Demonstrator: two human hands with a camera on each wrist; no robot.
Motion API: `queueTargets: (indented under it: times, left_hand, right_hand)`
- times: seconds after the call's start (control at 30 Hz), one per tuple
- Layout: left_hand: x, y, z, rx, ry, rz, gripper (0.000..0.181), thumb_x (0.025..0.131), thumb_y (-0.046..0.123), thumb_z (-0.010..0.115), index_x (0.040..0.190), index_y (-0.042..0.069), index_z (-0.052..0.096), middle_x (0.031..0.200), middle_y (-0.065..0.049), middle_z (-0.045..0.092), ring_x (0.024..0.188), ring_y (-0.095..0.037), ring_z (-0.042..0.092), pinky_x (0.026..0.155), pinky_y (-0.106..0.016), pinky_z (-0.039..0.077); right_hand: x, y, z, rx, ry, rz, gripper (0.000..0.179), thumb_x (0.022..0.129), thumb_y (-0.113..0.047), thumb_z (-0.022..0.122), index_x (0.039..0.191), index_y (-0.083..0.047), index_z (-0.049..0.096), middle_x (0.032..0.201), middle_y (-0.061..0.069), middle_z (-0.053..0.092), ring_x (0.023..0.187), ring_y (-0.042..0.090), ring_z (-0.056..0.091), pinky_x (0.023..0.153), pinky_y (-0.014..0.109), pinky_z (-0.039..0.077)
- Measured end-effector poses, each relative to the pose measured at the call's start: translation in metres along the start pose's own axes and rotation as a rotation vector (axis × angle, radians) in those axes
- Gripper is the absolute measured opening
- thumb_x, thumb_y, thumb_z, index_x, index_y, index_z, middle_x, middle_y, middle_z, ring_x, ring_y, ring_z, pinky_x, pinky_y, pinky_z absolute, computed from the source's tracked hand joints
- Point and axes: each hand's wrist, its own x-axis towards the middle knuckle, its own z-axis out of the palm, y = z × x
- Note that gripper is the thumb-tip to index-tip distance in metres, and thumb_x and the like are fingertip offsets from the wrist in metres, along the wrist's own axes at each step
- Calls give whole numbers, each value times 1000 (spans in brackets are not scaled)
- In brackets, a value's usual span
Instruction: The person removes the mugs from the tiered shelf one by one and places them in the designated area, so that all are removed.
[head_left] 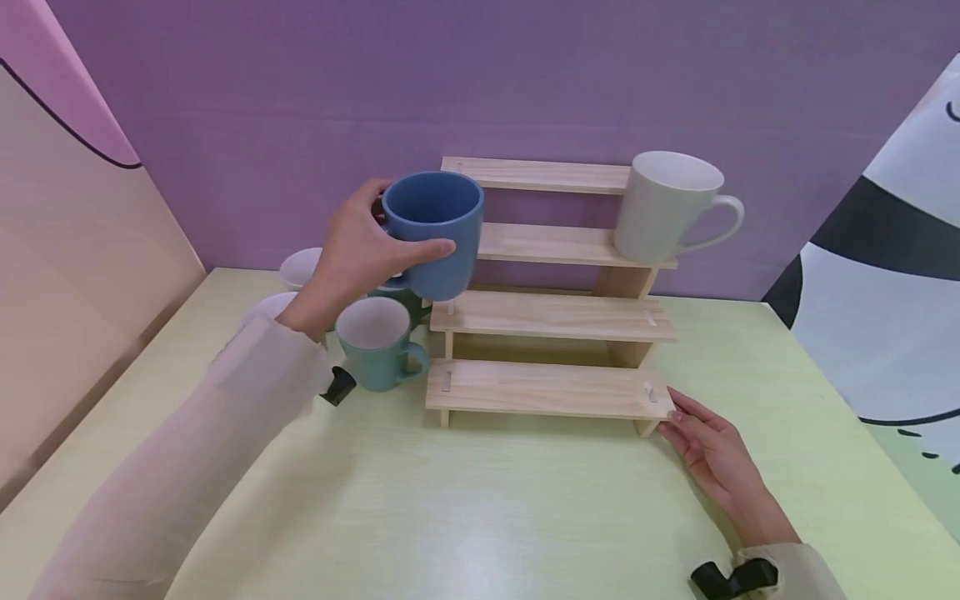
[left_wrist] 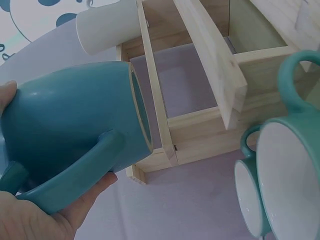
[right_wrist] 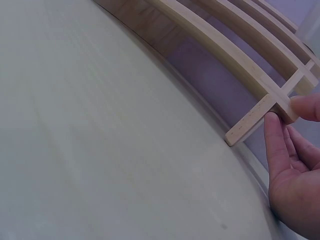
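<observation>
My left hand [head_left: 358, 248] grips a blue mug [head_left: 442, 271], thumb along its side, at the left end of a stepped wooden rack [head_left: 547, 389]. The mug is upright and overlaps the rack's upper left part in the head view. In the left wrist view, the mug's handle [left_wrist: 82, 175] lies by the palm and its base faces the rack. My right hand [head_left: 712, 458] pinches the lowest shelf's front right corner, thumb [right_wrist: 306, 107] on top and fingers beneath. A white mug [head_left: 660, 208] stands upright at the right end of the second shelf from the top.
Left of the rack, a light green mug [head_left: 378, 360] stands on the table [head_left: 450, 508], with a darker green mug [head_left: 410, 302] behind it. Further left, pale mugs [head_left: 298, 268] are partly hidden by my left arm. A purple backdrop [head_left: 300, 125] rises behind the table.
</observation>
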Motion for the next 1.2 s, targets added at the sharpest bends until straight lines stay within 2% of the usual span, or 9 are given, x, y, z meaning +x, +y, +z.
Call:
queueTargets:
  times: [0.57, 0.83, 1.2]
  left_hand:
    - [-32, -13, -21, 88, 13, -56, 83, 69, 39, 84, 136, 13, 45, 129, -6, 54, 111, -25, 55, 90, -48, 50]
    - [-52, -22, -33, 65, 35, -50, 78, 70, 36, 84, 135, 12, 47, 128, -7, 55, 111, -26, 55, 90, -48, 49]
    - [-76, -38, -44, 97, 61, -61, 79, 71, 31, 83, 137, 9, 45, 129, -12, 54, 112, -31, 55, 89, -50, 50]
  right_hand:
    - [0, -1, -3, 29, -15, 3, 37, 98, 5, 40, 118, -10, 67, 117, 0, 68, 103, 14, 67, 86, 24, 53]
    - [2, -2, -1, 12, -16, -1, 38, 99, 5, 39, 118, -11, 67, 118, -1, 68, 105, 14, 67, 86, 24, 53]
    - [2, -1, -2, 24, -27, 7, 38, 99, 5, 38, 119, -10, 67, 119, -1, 67, 106, 14, 66, 87, 24, 53]
